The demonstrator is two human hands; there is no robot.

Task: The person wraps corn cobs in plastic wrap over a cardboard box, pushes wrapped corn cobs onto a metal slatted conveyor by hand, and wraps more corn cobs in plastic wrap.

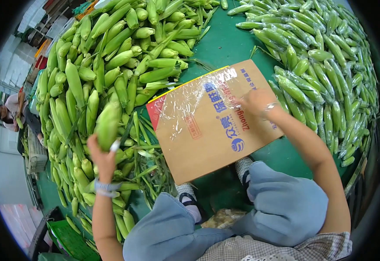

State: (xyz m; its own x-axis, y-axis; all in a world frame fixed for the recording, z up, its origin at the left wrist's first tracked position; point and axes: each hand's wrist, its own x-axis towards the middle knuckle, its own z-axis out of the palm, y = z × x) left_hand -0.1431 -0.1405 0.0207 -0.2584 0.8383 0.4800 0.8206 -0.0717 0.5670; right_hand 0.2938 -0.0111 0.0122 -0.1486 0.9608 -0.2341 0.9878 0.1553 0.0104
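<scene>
My left hand (103, 156) grips an ear of green-husked corn (108, 125), held up over the left heap and blurred by motion. A white covering wraps one fingertip of this hand. In front of my knees lies a flat cardboard box (190, 156) that bears printed writing. Clear plastic film (190, 101), shiny and creased, covers its far part. My right hand (258, 99) rests low over the right half of the box, at the film's edge. Its fingers point left, and whether they pinch the film is hidden.
Loose husked corn (118, 62) is heaped to the left; film-wrapped ears (320, 71) are piled to the right. Cut stalks and leaves (150, 169) lie beside the box on the green surface (222, 39). A green crate (72, 241) stands lower left. Another person (17, 111) sits far left.
</scene>
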